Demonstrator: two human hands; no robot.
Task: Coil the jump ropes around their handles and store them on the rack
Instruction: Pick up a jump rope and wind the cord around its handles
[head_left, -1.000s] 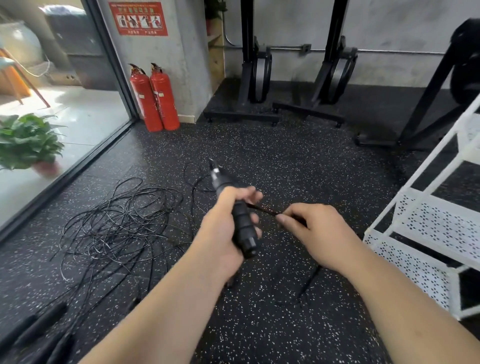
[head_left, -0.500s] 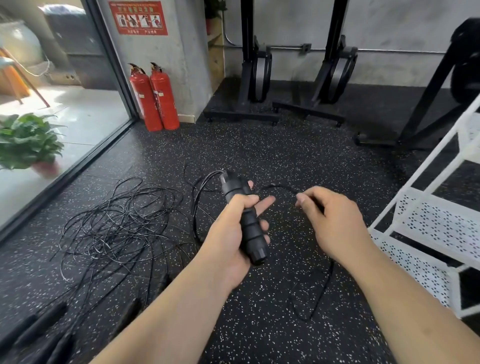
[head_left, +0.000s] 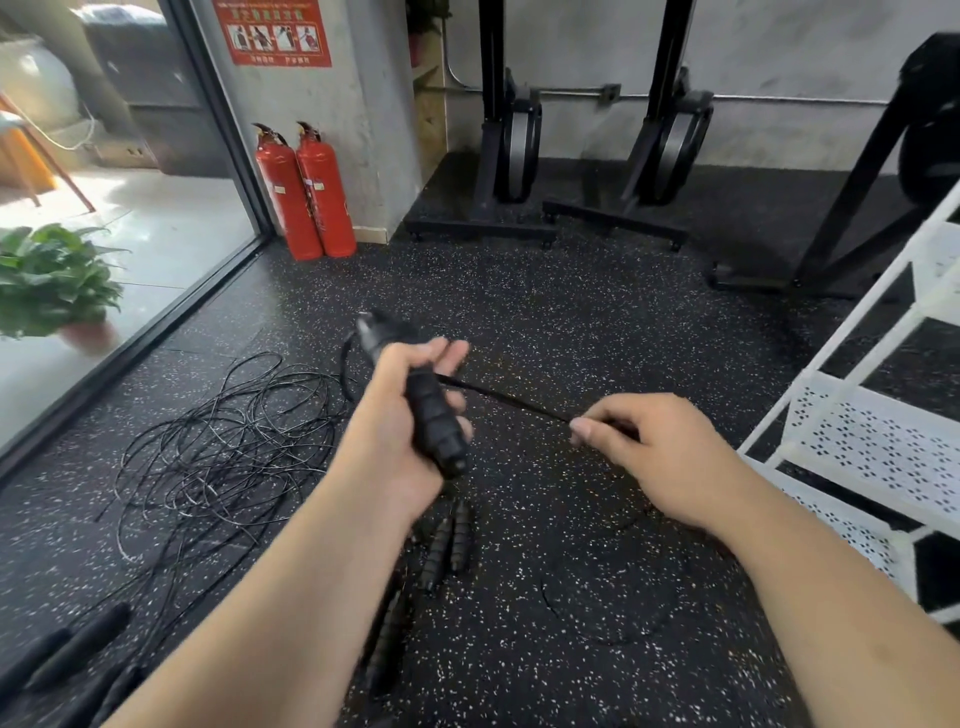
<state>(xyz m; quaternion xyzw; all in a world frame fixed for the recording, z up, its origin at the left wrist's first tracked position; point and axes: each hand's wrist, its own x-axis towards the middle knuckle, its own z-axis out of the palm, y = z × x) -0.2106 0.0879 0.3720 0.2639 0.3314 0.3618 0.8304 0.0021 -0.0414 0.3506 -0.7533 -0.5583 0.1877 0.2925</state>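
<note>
Left hand (head_left: 400, 415) grips handle (head_left: 434, 421); right hand (head_left: 654, 452) pinches cord (head_left: 498, 397) taut

The handle (head_left: 434, 415) in my left hand (head_left: 395, 431) looks like matt black ribbed rubber; its cord (head_left: 509, 400) is thin, smooth, glossy plastic. The floor (head_left: 571, 322) is grainy speckled rubber, and the rack (head_left: 872, 447) at its right edge is white-painted perforated metal.

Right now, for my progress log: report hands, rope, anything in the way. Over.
Left hand grips black handle. Right hand pinches rope, taut between hands. Rope tangle and loose handles on floor; white rack at right.
</note>
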